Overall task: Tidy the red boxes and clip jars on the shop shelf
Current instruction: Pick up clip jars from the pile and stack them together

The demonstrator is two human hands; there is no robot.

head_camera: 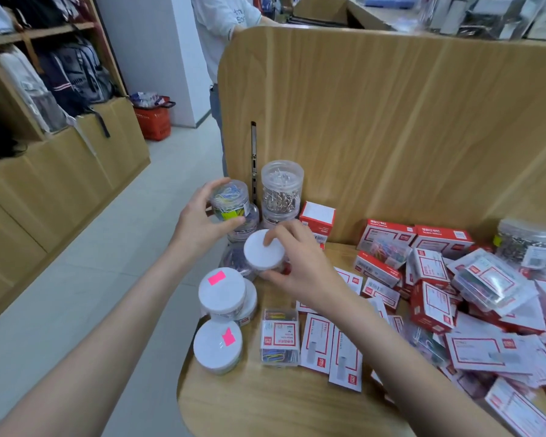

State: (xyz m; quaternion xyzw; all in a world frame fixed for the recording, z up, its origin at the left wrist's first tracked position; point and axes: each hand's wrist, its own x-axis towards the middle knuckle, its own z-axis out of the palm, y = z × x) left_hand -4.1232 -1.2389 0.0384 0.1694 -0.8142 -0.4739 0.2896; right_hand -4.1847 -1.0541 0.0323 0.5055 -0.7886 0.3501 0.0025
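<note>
My left hand (202,220) grips a clear jar of coloured paper clips (229,200), held above other jars at the shelf's left end. My right hand (297,263) holds a white-lidded jar (264,249) just below and to the right of it, fingers on the lid. Behind them stands a stack of clear jars with metal clips (281,190). Nearer me sit white-lidded jars with pink stickers (222,291) (217,345). Red and white boxes (432,304) lie in a loose heap across the right of the wooden shelf (265,402). One red box (317,217) stands upright beside the jar stack.
A tall wooden back panel (391,121) rises behind the shelf. A clear case of coloured clips (279,337) lies near the front. A jar of metal clips (527,244) stands far right. A person (218,33) stands behind the panel; a red basket (153,119) is on the aisle floor.
</note>
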